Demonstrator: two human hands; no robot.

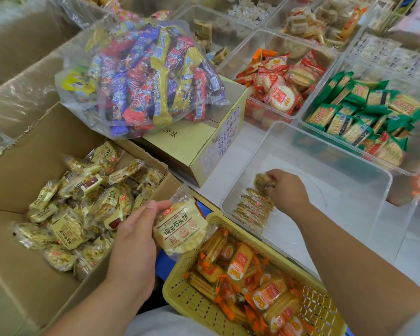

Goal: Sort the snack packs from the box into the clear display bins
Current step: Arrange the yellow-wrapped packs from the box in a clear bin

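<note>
From the head view, the left hand [134, 234] is holding a pale yellow snack pack [180, 229] just above the near corner of the open cardboard box [15, 170]. Its fingers are wrapping the pack's left edge, with the thumb lying along the top. The box is sitting at the left and is carrying a loose heap of matching packs [83, 202]. The right hand [286, 187] is reaching down into a clear display bin [330, 151] standing on the white surface [228, 154]. Its fingers are clamping a second pack [263, 181] near the bin's left wall. Just beside that pack, a short row of packs [252, 209] is standing on edge against the same wall, and the remaining floor of the bin is showing bare. A yellow basket [180, 294] of orange packs [243, 275] is sitting between the two forearms, close to the person. Behind the box, a clear bag of red, blue and yellow sweets [143, 76] is resting on a closed carton [194, 146]. Farther right, a bin of red packs [279, 83] and a bin of green packs [361, 117] are standing side by side behind the bin being filled.
</note>
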